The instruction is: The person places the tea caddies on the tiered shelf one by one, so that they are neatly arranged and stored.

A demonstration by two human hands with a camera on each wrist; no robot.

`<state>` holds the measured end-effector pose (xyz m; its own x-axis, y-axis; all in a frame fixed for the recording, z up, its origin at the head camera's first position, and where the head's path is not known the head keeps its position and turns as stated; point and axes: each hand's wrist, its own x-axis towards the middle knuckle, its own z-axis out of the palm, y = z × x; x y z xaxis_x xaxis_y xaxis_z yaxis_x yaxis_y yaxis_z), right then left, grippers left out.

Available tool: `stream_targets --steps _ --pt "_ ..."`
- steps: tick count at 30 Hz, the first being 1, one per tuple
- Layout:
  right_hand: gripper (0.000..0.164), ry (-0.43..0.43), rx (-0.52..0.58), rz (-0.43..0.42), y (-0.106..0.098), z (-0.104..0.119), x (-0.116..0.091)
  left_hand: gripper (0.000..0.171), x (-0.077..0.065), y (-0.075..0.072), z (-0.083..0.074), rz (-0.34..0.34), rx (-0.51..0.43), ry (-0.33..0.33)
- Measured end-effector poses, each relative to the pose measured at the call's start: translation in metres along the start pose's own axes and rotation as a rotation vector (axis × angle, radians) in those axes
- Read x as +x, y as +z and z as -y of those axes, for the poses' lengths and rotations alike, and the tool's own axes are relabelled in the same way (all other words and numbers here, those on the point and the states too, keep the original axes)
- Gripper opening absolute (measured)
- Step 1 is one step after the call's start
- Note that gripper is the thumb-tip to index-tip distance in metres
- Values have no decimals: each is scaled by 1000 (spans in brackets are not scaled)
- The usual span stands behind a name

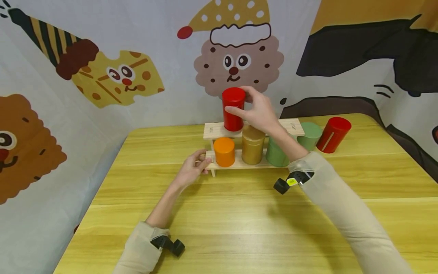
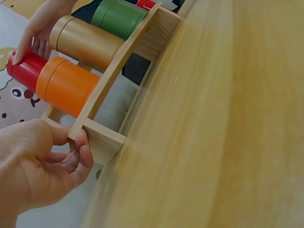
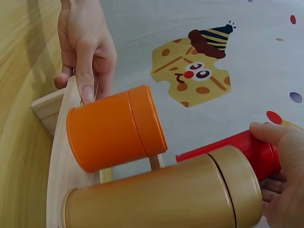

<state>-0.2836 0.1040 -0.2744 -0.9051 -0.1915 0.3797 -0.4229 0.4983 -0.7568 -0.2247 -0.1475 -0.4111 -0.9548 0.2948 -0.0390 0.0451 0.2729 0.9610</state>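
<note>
My right hand (image 1: 261,110) grips a red canister (image 1: 233,110) at the upper tier of a small two-tier wooden rack (image 1: 214,130). The canister is upright; its base is on or just over the board. At the rack's left end, my left hand (image 2: 42,164) pinches the lower board (image 2: 102,102) between thumb and fingers. On that lower board stand an orange canister (image 3: 114,128), a taller gold canister (image 3: 156,199) and a green canister (image 2: 118,18). The right forearm partly hides the green one in the head view.
Right of the rack, a second green canister (image 1: 310,135) and another red canister (image 1: 333,135), which has a pale stripe, stand on the wooden table (image 1: 232,217). Behind the table hangs a white cloth (image 1: 178,99) printed with cartoon figures.
</note>
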Motion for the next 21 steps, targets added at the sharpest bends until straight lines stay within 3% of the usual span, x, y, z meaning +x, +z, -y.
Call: stream_targets --steps 21 --pt "67 -51 2 49 31 9 8 57 -1 0 -1 -4 6 12"
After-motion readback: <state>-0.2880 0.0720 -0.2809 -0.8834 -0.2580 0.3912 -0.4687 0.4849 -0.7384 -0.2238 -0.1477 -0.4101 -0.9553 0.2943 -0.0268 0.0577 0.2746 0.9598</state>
